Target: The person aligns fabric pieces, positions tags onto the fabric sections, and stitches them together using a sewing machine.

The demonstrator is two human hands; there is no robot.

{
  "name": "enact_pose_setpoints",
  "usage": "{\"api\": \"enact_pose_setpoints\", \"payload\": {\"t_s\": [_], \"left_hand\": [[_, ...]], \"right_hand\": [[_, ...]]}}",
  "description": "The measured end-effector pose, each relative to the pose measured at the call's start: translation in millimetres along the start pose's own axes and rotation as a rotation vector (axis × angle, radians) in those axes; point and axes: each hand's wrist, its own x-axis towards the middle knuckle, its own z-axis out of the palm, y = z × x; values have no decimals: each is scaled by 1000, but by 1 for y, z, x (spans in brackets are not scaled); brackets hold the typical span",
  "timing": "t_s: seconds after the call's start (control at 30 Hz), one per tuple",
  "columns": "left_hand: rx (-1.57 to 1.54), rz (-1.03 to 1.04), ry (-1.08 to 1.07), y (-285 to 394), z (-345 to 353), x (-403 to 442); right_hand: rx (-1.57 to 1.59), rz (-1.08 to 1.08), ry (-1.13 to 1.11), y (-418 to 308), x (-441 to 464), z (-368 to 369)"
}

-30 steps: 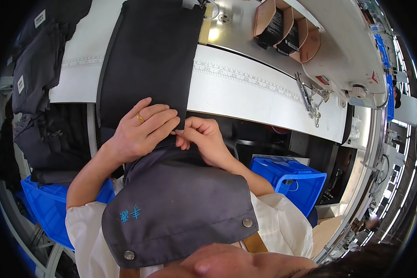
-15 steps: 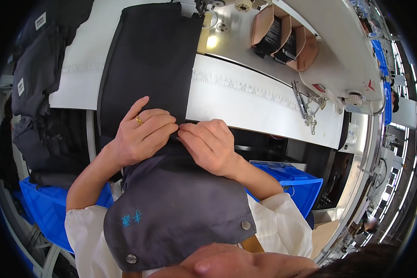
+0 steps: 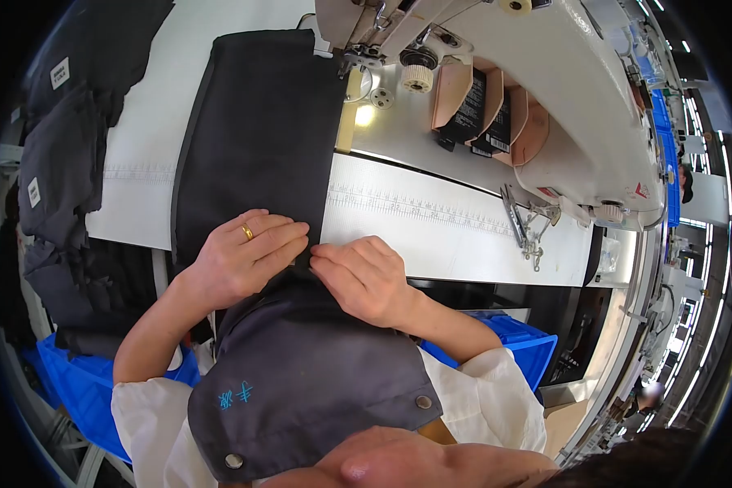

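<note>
A long dark piece of fabric (image 3: 256, 138) lies on the white sewing table, its far right corner beside the presser foot (image 3: 361, 60) of the sewing machine. At its near right edge, my left hand (image 3: 248, 256), with a gold ring, grips the cloth with fingers pressed together. My right hand (image 3: 362, 281) pinches the same edge just to the right, thumb and fingertips closed on it. The two sets of fingertips are close together but apart. Below them, the near end of the cloth blends into the dark apron (image 3: 325, 382) I wear.
Dark garments with white labels (image 3: 60, 73) are piled at the left. A pink divided holder (image 3: 455, 102) with black packets sits under the machine arm (image 3: 577, 89). Tweezers and small metal parts (image 3: 533, 236) lie at the right. Blue bins (image 3: 81, 382) stand below the table.
The view has tilted, so table and machine appear lower and more of the machine head shows. A raised finger of my left hand has come down onto the cloth. Both hands stay at the edge.
</note>
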Motion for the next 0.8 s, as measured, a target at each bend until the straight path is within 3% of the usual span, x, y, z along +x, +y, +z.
{"api": "enact_pose_setpoints", "payload": {"t_s": [0.8], "left_hand": [[23, 126, 40, -81, 8, 62]], "right_hand": [[-74, -23, 1, 82, 55, -3]]}}
